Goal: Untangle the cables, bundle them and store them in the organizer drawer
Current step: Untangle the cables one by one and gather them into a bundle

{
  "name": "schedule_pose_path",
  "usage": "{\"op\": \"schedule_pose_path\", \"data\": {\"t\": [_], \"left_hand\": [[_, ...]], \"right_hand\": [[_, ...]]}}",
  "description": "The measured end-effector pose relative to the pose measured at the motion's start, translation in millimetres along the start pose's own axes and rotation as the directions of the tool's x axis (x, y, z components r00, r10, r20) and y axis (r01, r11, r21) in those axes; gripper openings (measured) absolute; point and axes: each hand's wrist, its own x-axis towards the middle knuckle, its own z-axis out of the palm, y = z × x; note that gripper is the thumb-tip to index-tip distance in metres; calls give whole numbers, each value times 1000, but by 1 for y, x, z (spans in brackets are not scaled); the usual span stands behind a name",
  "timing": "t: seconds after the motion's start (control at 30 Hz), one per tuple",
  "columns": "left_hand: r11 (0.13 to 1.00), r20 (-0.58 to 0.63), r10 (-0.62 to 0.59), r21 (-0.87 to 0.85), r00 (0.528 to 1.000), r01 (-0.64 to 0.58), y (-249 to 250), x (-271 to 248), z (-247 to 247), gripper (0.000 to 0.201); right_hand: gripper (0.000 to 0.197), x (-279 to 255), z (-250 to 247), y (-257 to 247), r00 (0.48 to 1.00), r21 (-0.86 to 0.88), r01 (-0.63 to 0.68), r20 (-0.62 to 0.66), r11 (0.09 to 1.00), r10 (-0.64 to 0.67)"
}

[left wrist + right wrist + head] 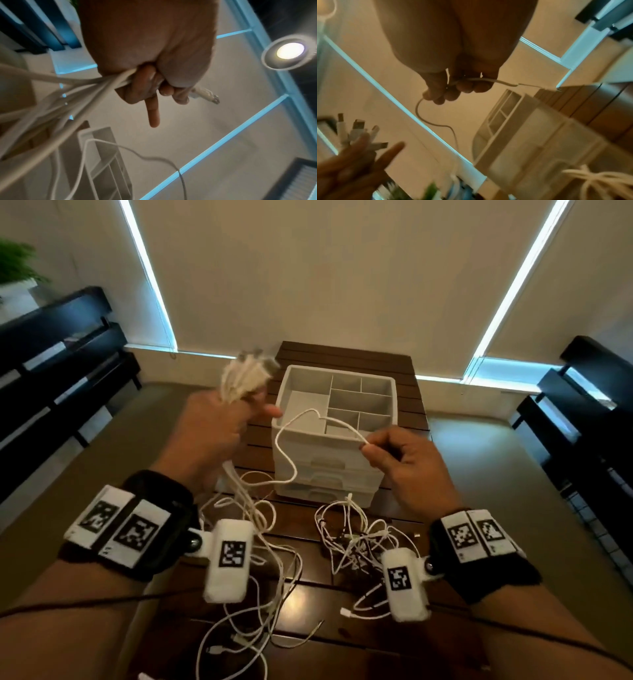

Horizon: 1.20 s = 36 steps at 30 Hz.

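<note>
Untangling in progress — left hand grips gathered plug ends; right hand pinches one white cable over the organizer. Remaining tangle lies on the surface — next, likely add this end to the bunch.

Your surface is dark slatted wood with a glossy finish that mirrors the lamp; the organizer looks like matt pale plastic, the cables smooth white plastic with metal plug tips
</note>
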Motion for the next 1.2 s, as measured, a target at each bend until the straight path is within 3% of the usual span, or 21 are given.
{"op": "schedule_pose_path", "data": {"t": [0.07,0.17,0.3,0.43,0.53,0.67,0.7,0.73,0.77,0.83,0.87,0.9,0.93,1.0,1.07,1.1,1.13,1.2], "left_hand": [[980,81,123,148,989,-134,10,-10,15,17],[930,203,166,294,965,-222,16,-15,22,11],[957,28,189,220,982,-191,31,-3,1,21],[987,10,138,78,990,-138,41,2,-17,29],[977,25,36,210,999,-41,29,4,-21,33],[909,193,-207,399,959,116,11,-3,-25,35],[915,226,-254,372,940,157,9,-6,-29,32],[924,266,-291,327,919,198,8,-8,-32,32],[933,314,-321,269,893,241,7,-11,-37,32],[941,411,-339,140,846,309,9,-12,-49,35],[940,449,-331,79,830,332,9,-11,-57,37],[935,477,-324,28,817,354,11,-10,-65,41],[927,512,-316,-14,799,375,13,-8,-73,44],[909,611,-280,-79,741,409,15,-2,-86,47],[906,642,-274,-78,716,417,16,2,-88,48],[915,607,-297,-41,737,402,14,2,-85,47],[924,554,-323,8,767,383,9,2,-80,45],[912,488,-393,96,779,399,-6,-6,-66,43]], "right_hand": [[10,4,7,-14,999,61,30,39,998,-32],[13,4,12,-26,991,167,29,123,986,-50],[7,-15,17,-21,995,180,-19,102,983,0],[6,-52,47,1,937,182,-194,324,964,127],[8,-81,80,25,811,-62,-218,543,974,216],[22,-98,97,43,509,-398,42,798,917,323],[24,-97,96,44,466,-418,78,818,905,337],[24,-93,92,45,481,-429,79,807,900,343],[22,-87,88,46,549,-433,40,762,900,343],[17,-71,80,51,773,-406,-96,545,909,324],[14,-63,77,53,863,-368,-162,398,915,313],[10,-57,75,56,911,-319,-219,273,922,311],[16,-53,74,59,928,-284,-244,210,927,308],[39,-52,78,62,894,-320,-190,334,928,298],[44,-58,89,69,757,-470,-12,573,883,315],[39,-60,94,75,700,-531,56,625,845,346],[33,-59,96,81,685,-566,59,622,822,379],[20,-48,96,91,749,-527,-76,530,846,398]]}}
